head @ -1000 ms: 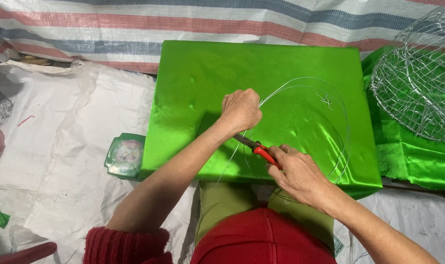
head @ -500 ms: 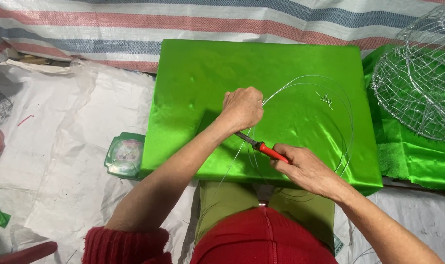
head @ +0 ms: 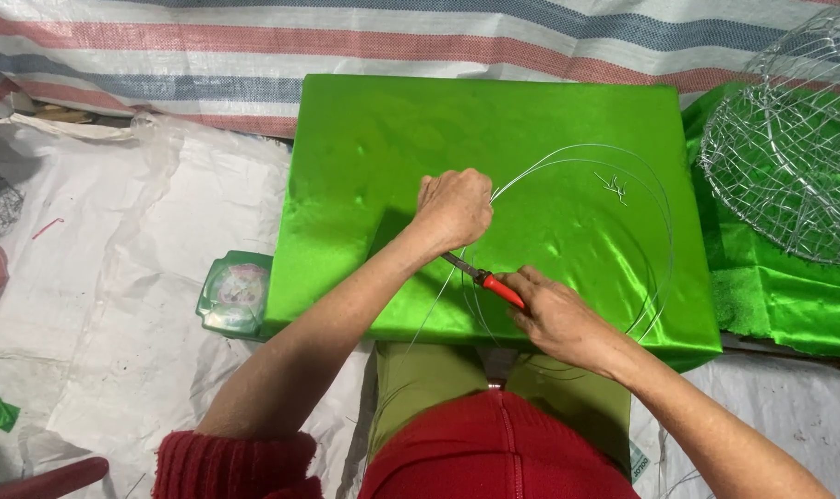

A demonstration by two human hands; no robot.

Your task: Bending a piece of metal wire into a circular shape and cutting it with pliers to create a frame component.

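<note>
My left hand (head: 454,208) is fisted around the thin wire loop (head: 623,176) on the green satin-covered board (head: 364,139). My right hand (head: 554,310) grips red-handled pliers (head: 483,277), tip under the left fist, at the wire. Loop is formed, ends loose, small offcuts (head: 614,188) nearby. Finished wire basket (head: 789,157) sits to the right

Green cloth-covered board (head: 364,139) bare across its far and left parts; wire loops (head: 655,240) and wire scraps (head: 614,188) crowd its right. Wire basket (head: 794,157) blocks far right; green tin (head: 235,294) sits left.
</note>
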